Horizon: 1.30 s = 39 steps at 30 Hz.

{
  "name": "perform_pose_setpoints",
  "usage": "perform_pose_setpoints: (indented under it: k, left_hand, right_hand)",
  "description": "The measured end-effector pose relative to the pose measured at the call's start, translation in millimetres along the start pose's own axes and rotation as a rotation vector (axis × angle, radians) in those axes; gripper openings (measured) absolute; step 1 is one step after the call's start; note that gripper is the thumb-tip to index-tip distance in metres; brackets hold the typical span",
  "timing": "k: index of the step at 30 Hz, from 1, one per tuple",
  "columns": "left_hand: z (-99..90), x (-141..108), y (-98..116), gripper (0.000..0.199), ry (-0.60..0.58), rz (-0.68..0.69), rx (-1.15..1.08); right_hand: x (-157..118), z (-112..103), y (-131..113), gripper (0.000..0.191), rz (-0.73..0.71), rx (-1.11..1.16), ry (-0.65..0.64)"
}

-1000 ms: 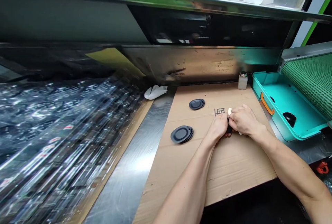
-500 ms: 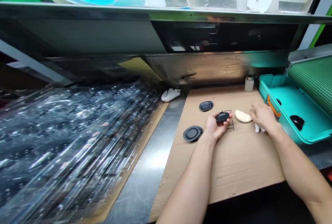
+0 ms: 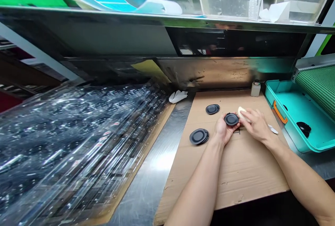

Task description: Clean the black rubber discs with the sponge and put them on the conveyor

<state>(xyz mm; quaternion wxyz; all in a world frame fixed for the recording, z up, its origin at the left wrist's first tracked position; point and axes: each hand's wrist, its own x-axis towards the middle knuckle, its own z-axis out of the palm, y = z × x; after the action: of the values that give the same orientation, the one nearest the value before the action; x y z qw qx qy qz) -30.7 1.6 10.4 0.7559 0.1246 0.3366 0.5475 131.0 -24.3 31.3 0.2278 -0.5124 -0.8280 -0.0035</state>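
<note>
My left hand [image 3: 224, 128] holds a black round plastic lid [image 3: 231, 119], its flat face turned up. Right beside it, my right hand [image 3: 253, 123] is closed on a cream-coloured sponge pad [image 3: 242, 112], which sits close to the lid's right edge; whether the two touch I cannot tell. Two more groups of black round lids lie on the cardboard sheet [image 3: 199, 177]: one lid stack [image 3: 199, 136] to the left of my left hand and a smaller one [image 3: 212, 109] farther back. A white crumpled wipe [image 3: 273, 129] lies partly behind my right wrist.
On the right stands a turquoise tray [image 3: 309, 145] with black round parts inside, below a green conveyor belt [image 3: 318, 79]. A small bottle [image 3: 255, 88] stands at the back. Clear-wrapped dark sheets [image 3: 78, 142] fill the left. A metal shelf edge [image 3: 131, 14] runs overhead.
My right hand has picked up the sponge pad from the cardboard and brought it left to the lid. The lid in my left hand has tilted more towards me. The view has shifted slightly.
</note>
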Motion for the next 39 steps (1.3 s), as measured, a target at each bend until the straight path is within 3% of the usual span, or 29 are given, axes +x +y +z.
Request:
perform_pose_setpoints:
  k: [3, 5, 10, 12, 16, 19, 24, 28, 32, 35, 37, 39]
  left_hand:
    - [-2.7, 6.0, -5.3, 0.044, -0.028, -0.013, -0.052]
    - [-4.9, 7.3, -6.3, 0.046, -0.048, -0.026, -0.064]
    - [-4.7, 5.0, -6.5, 0.041, 0.039, 0.019, -0.037]
    - [-4.0, 4.0, -6.7, 0.043, 0.023, 0.011, -0.022]
    - [-3.5, 2.6, -7.4, 0.046, 0.012, 0.031, -0.019]
    - [-1.6, 1.7, -9.5, 0.046, -0.009, 0.006, -0.055]
    - [-0.3, 0.7, -12.8, 0.041, -0.060, 0.056, -0.169]
    - [-1.9, 0.5, -10.7, 0.038, -0.092, 0.015, -0.143]
    - [-1.1, 1.0, -8.8, 0.042, -0.080, -0.010, -0.111]
    - [-1.2, 1.7, -8.0, 0.042, -0.074, -0.041, -0.091]
    - [-2.4, 2.0, -6.5, 0.041, -0.053, -0.036, -0.092]
    - [-3.5, 2.0, -4.1, 0.040, -0.032, -0.016, -0.106]
  right_hand:
    - [-5.2, 6.0, -21.3, 0.034, -0.176, -0.072, -0.094]
    - [-7.0, 8.2, -30.1, 0.036, -0.219, -0.143, -0.134]
    - [-5.3, 2.0, -27.9, 0.040, -0.151, -0.249, -0.163]
    - [-4.9, -1.0, -25.8, 0.039, -0.187, -0.241, -0.178]
    - [-6.3, -0.3, -27.0, 0.037, -0.073, -0.228, -0.155]
    - [-8.0, 6.9, -33.7, 0.035, -0.081, -0.101, -0.139]
    - [-5.4, 17.1, -41.6, 0.037, 0.075, -0.056, -0.078]
    - [-4.9, 13.5, -34.4, 0.036, -0.127, -0.033, -0.117]
    - [-6.3, 6.4, -26.3, 0.037, -0.071, -0.129, -0.109]
    - [-5.7, 4.8, -24.4, 0.035, -0.165, -0.117, -0.155]
    - [-4.0, 4.6, -20.4, 0.036, -0.108, -0.163, -0.149]
    - [-2.5, 3.9, -13.2, 0.038, 0.049, -0.216, -0.100]
